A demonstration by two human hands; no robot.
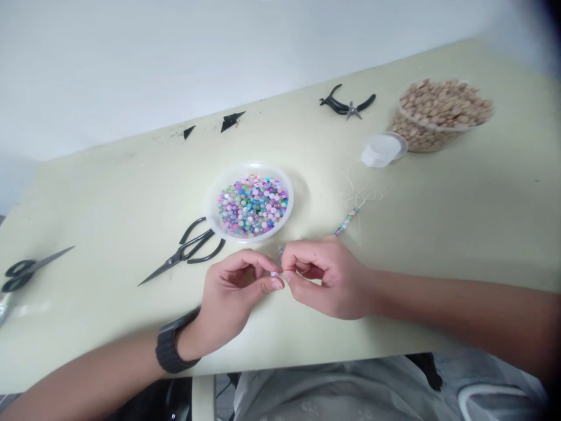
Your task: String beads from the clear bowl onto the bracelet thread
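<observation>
Between the thumb and index finger of my left hand [239, 292] is a small pink bead [274, 274]. My right hand [331, 278] meets it from the right, its thumb and index finger pinched on the thin thread's end. Behind the right hand a beaded strand [346, 222] of mixed colours lies on the table, partly hidden by that hand. Its pale thread runs in loose loops toward a white spool [381, 150]. Just beyond my hands stands a white bowl [211, 219] of small colourful beads [254, 202].
Black-handled scissors [182, 254] lie left of the bowl, and a second pair of scissors [30, 269] is at the far left. Pliers [348, 105] rest at the back, near a clear tub of brown nuts or seeds [442, 114]. Dark triangular scraps [230, 121] lie by the table's [131, 193] back edge.
</observation>
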